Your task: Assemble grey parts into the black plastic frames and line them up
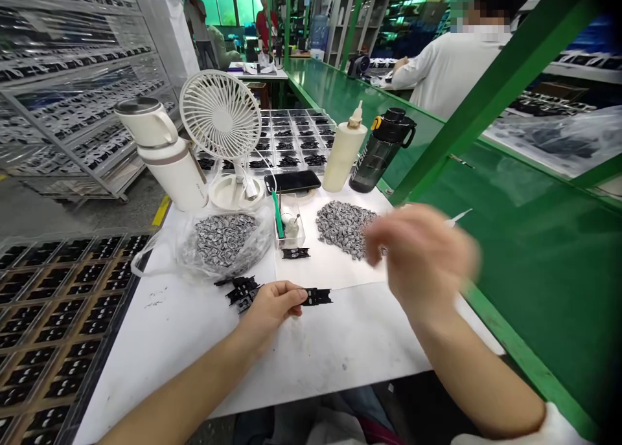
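Observation:
My left hand is closed, pinching one end of a black plastic part above the white table. Behind that wrist lies a small heap of similar black parts, and another black part rests by itself on white paper. My right hand is raised and smeared by motion, close to the right side of a pile of small grey pieces. Whether its fingers hold anything does not show. More grey pieces fill an open clear plastic bag at the left.
A clear box with green tweezers stands mid-table. Behind are a white fan, a phone, a white flask, a squeeze bottle and a dark drink bottle. Trays of black parts lie left; green framing borders the right.

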`<state>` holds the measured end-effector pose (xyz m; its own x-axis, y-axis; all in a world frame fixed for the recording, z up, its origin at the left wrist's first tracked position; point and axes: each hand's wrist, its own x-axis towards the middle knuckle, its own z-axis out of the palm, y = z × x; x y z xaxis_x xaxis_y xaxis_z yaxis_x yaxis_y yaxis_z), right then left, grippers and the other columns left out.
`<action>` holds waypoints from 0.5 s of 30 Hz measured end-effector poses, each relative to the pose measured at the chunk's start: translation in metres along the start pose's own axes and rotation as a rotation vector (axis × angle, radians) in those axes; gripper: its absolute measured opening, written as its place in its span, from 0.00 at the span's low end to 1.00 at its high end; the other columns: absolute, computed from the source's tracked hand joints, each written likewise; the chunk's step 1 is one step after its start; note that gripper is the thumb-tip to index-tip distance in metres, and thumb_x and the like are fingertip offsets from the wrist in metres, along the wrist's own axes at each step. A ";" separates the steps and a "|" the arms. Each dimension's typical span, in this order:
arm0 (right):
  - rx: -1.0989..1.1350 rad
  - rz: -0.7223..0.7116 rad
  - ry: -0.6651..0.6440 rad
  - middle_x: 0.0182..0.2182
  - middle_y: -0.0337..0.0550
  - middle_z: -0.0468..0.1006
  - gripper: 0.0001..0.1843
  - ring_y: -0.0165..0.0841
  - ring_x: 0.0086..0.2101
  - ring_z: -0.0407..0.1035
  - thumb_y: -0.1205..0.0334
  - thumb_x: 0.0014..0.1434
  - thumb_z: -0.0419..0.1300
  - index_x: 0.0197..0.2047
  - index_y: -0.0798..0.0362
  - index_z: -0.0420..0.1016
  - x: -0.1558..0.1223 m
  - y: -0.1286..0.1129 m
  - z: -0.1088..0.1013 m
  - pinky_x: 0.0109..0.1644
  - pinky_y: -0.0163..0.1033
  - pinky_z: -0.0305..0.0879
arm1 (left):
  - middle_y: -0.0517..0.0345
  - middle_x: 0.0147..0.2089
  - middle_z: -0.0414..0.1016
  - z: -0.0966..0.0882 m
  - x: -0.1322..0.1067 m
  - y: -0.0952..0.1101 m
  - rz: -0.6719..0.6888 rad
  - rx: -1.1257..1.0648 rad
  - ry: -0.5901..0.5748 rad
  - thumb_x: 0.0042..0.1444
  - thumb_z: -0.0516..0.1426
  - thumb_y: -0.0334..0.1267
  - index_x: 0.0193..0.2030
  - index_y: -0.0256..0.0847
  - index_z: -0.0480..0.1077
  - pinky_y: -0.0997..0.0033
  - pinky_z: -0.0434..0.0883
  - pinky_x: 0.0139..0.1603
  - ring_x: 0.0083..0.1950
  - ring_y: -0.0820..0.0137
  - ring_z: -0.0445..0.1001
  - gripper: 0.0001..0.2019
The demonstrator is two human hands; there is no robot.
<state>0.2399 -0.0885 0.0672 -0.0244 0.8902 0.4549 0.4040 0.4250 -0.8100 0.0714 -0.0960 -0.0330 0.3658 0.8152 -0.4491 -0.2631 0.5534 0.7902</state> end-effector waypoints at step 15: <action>-0.112 0.113 -0.311 0.20 0.36 0.66 0.13 0.26 0.23 0.58 0.55 0.55 0.52 0.38 0.52 0.74 0.065 0.083 0.059 0.27 0.33 0.52 | 0.62 0.23 0.65 -0.001 0.001 0.003 -0.045 -0.115 0.023 0.40 0.63 0.37 0.24 0.35 0.70 0.76 0.61 0.32 0.26 0.79 0.63 0.08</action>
<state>0.2183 0.0145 0.0078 -0.2443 0.9452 0.2166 0.5178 0.3160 -0.7950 0.0698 -0.0932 -0.0311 0.3590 0.7923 -0.4933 -0.3479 0.6041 0.7170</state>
